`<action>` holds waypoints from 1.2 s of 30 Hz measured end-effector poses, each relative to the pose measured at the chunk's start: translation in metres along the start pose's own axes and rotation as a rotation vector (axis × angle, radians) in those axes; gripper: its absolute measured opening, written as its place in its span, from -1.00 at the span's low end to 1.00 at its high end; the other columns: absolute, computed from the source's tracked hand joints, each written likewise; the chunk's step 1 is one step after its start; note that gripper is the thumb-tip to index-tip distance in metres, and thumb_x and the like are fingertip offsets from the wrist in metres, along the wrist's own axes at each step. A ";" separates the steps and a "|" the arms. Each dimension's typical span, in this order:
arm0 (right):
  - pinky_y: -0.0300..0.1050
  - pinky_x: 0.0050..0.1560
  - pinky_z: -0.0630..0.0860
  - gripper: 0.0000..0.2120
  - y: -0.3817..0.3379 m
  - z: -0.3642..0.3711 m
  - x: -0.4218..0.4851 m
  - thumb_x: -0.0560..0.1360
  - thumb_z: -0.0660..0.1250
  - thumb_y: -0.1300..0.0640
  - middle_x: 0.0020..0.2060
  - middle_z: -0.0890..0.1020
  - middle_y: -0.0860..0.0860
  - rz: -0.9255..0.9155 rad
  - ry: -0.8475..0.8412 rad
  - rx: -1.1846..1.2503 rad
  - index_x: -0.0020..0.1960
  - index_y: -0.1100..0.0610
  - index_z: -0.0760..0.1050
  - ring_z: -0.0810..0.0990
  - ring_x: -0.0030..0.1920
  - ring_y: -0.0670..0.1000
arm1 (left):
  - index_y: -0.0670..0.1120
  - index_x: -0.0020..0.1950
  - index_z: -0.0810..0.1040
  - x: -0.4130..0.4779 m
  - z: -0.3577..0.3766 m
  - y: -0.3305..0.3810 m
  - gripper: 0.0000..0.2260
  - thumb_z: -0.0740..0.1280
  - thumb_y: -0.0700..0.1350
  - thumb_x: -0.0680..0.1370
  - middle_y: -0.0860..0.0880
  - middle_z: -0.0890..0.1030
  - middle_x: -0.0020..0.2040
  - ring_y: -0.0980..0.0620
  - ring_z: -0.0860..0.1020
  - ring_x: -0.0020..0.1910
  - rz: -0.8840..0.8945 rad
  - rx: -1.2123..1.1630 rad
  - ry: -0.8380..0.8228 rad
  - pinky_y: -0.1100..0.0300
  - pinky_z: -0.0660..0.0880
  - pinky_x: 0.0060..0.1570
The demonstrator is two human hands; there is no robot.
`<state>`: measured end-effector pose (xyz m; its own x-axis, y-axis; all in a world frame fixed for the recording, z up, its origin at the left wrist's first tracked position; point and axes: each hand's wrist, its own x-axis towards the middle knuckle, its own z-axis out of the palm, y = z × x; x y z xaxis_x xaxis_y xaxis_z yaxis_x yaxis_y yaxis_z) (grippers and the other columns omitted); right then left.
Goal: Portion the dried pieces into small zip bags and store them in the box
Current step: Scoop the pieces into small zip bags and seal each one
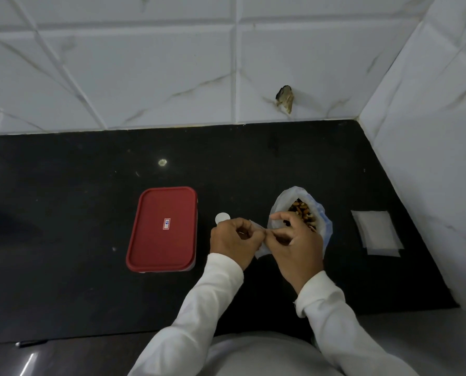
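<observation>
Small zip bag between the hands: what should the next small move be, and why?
Probably pull its mouth open. Both the left hand and right hand pinch the small zip bag beside the open bag of dried pieces; the red box is lidded.

The left hand (pixel 232 240) and right hand (pixel 294 240) pinch a small zip bag (pixel 261 249); fingers hide its mouth and most of its body. Just behind the grip, the right hand covers the near side of the big bag (pixel 324 221). Left of the grip, knuckles overlap a white disc (pixel 222 217), and the label (pixel 166 223) on the red lid (pixel 156 245) is too small to read.
</observation>
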<state>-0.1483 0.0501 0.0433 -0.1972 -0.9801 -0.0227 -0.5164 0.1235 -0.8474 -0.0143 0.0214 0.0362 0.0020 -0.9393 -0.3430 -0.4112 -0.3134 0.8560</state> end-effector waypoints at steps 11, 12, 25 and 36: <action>-0.38 -0.20 0.55 -0.74 0.002 -0.009 0.011 0.42 0.46 0.22 -0.24 0.61 -0.16 0.111 0.130 0.033 0.05 0.04 0.50 0.60 -0.18 -0.32 | -0.05 -0.15 0.61 0.010 -0.014 0.008 -0.93 0.41 -0.14 0.54 -0.03 0.67 -0.27 0.11 0.65 -0.30 -0.081 0.044 -0.204 0.18 0.63 -0.07; -0.40 -0.21 0.53 -0.72 0.001 -0.008 0.010 0.43 0.46 0.23 -0.25 0.60 -0.18 0.100 0.124 0.029 0.07 0.05 0.49 0.60 -0.19 -0.32 | -0.05 -0.15 0.60 0.010 -0.012 0.009 -0.92 0.40 -0.13 0.55 -0.03 0.67 -0.26 0.09 0.65 -0.29 -0.093 0.043 -0.181 0.16 0.64 -0.07; -0.74 -0.16 0.13 -0.57 -0.026 -0.009 0.006 0.53 0.38 0.09 0.06 0.47 -0.19 0.067 -0.301 -0.314 0.31 -0.04 0.29 0.42 -0.01 -0.24 | 0.01 -0.08 0.50 0.003 -0.008 0.008 -0.88 0.43 -0.14 0.53 -0.02 0.65 -0.14 0.05 0.67 -0.20 0.043 0.048 -0.037 0.11 0.66 -0.10; -0.72 -0.07 0.11 -0.68 -0.038 -0.025 0.019 0.49 0.42 0.05 -0.25 0.24 -0.29 0.056 -0.233 -0.346 0.05 -0.11 0.28 0.32 -0.25 -0.28 | 0.17 0.11 0.35 0.007 -0.024 0.028 -0.62 0.46 0.11 0.42 0.09 0.47 0.07 0.04 0.48 0.09 0.184 0.487 -0.085 0.05 0.53 0.10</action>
<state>-0.1534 0.0309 0.0883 -0.0599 -0.9744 -0.2166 -0.7678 0.1836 -0.6139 -0.0039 0.0027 0.0671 -0.1758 -0.9519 -0.2509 -0.7738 -0.0240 0.6329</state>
